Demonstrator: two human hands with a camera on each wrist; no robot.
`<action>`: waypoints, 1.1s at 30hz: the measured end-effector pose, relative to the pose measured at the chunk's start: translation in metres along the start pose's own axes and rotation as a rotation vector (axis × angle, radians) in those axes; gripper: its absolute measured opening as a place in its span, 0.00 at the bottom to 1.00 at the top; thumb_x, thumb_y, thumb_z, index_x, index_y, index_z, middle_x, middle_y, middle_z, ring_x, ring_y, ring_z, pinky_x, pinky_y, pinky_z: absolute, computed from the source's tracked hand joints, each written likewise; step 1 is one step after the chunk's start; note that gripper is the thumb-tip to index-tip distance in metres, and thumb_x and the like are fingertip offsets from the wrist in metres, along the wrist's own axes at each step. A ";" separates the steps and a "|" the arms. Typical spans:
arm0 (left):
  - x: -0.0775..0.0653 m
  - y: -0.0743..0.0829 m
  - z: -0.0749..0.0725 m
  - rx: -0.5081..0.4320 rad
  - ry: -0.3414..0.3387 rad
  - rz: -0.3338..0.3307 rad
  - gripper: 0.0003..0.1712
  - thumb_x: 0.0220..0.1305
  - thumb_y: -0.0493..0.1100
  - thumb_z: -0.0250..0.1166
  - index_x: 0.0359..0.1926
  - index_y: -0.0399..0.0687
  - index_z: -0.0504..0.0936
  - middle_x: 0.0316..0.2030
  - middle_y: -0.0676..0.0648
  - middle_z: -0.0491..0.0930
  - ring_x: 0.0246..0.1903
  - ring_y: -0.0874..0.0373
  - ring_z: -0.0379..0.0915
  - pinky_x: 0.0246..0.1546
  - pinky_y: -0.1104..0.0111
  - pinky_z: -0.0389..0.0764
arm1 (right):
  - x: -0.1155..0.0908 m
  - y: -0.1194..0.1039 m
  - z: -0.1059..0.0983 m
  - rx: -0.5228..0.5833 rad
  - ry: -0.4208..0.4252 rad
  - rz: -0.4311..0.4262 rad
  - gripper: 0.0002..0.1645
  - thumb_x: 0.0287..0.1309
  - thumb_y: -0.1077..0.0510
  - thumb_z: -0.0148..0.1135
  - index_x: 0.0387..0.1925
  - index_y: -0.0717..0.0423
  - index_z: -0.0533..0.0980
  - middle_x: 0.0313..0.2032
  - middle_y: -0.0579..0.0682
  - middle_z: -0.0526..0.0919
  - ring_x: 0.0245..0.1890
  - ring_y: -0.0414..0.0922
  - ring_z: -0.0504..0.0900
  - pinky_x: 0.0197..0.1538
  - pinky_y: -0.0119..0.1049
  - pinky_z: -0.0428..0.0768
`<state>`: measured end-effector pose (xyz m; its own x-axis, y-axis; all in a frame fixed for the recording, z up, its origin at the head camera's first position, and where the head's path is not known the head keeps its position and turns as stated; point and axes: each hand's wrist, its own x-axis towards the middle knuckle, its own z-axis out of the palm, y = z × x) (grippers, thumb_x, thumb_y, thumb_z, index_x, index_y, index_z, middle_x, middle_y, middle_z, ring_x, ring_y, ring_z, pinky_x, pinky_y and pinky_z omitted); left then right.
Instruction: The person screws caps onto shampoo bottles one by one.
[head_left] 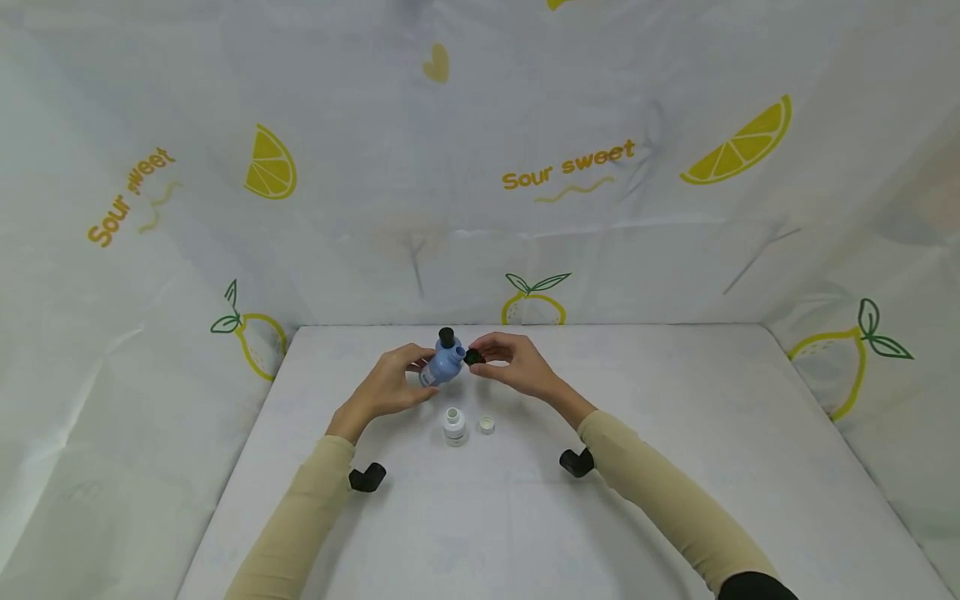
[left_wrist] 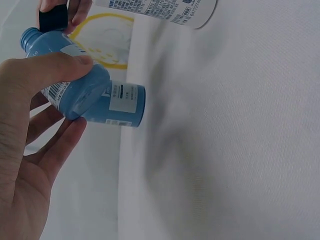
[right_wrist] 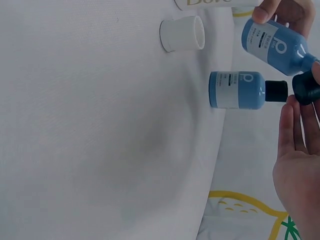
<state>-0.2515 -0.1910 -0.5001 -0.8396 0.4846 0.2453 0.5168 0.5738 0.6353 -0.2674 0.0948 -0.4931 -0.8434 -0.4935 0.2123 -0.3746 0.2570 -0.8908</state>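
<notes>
My left hand [head_left: 390, 382] grips a blue bottle [right_wrist: 275, 47] by its body, raised off the table and tilted, its neck uncovered and pointing toward the right hand. A black cap [right_wrist: 306, 88] is pinched between the thumb and fingers of my right hand [head_left: 517, 364], close to that neck but apart from it. Behind the held bottle stands a second blue bottle [right_wrist: 237, 90] with its black cap on; in the head view it is mostly hidden. Nearer to me, a white bottle [head_left: 454, 427] stands uncapped, with a white cap [head_left: 487, 425] to its right.
The white table [head_left: 525, 533] ends at a white backdrop [head_left: 465, 200] printed with lemons and words, which rises behind and at both sides. Black devices are worn at the left wrist [head_left: 367, 477] and the right wrist [head_left: 577, 463], low over the table.
</notes>
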 end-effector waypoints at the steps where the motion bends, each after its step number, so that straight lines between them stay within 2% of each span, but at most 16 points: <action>1: 0.000 0.000 0.000 0.001 -0.001 -0.002 0.34 0.57 0.37 0.83 0.64 0.35 0.82 0.55 0.38 0.87 0.53 0.45 0.88 0.59 0.53 0.93 | 0.000 0.000 0.000 0.002 0.004 -0.001 0.22 0.67 0.63 0.75 0.60 0.63 0.83 0.56 0.61 0.88 0.57 0.54 0.88 0.69 0.47 0.87; 10: 0.000 0.000 0.004 0.006 -0.007 -0.018 0.35 0.58 0.38 0.83 0.65 0.35 0.82 0.55 0.39 0.87 0.53 0.45 0.88 0.60 0.54 0.92 | 0.002 -0.002 -0.001 0.051 0.051 0.005 0.22 0.66 0.64 0.75 0.60 0.63 0.83 0.58 0.62 0.88 0.57 0.54 0.88 0.69 0.38 0.87; 17: 0.002 0.001 0.006 0.001 -0.017 -0.028 0.35 0.59 0.39 0.83 0.65 0.34 0.82 0.55 0.39 0.87 0.53 0.45 0.88 0.60 0.54 0.92 | 0.003 -0.005 0.000 0.128 0.077 0.010 0.25 0.64 0.67 0.76 0.61 0.68 0.81 0.57 0.65 0.87 0.54 0.50 0.89 0.66 0.32 0.88; 24: 0.003 0.001 0.009 -0.012 -0.027 -0.024 0.35 0.59 0.39 0.83 0.66 0.33 0.82 0.55 0.39 0.87 0.53 0.45 0.88 0.60 0.54 0.92 | 0.005 -0.009 0.002 0.149 0.076 -0.001 0.27 0.64 0.68 0.75 0.62 0.71 0.79 0.58 0.66 0.86 0.56 0.53 0.88 0.66 0.30 0.87; 33: 0.004 0.004 0.010 -0.015 -0.032 -0.013 0.35 0.59 0.39 0.82 0.66 0.34 0.81 0.56 0.38 0.86 0.53 0.45 0.88 0.60 0.54 0.92 | 0.006 -0.011 0.007 0.154 0.063 -0.015 0.26 0.63 0.69 0.76 0.61 0.70 0.80 0.58 0.67 0.86 0.55 0.48 0.87 0.65 0.28 0.87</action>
<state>-0.2508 -0.1800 -0.5042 -0.8406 0.4980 0.2132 0.5028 0.5707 0.6492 -0.2653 0.0833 -0.4848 -0.8626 -0.4419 0.2463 -0.3278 0.1175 -0.9374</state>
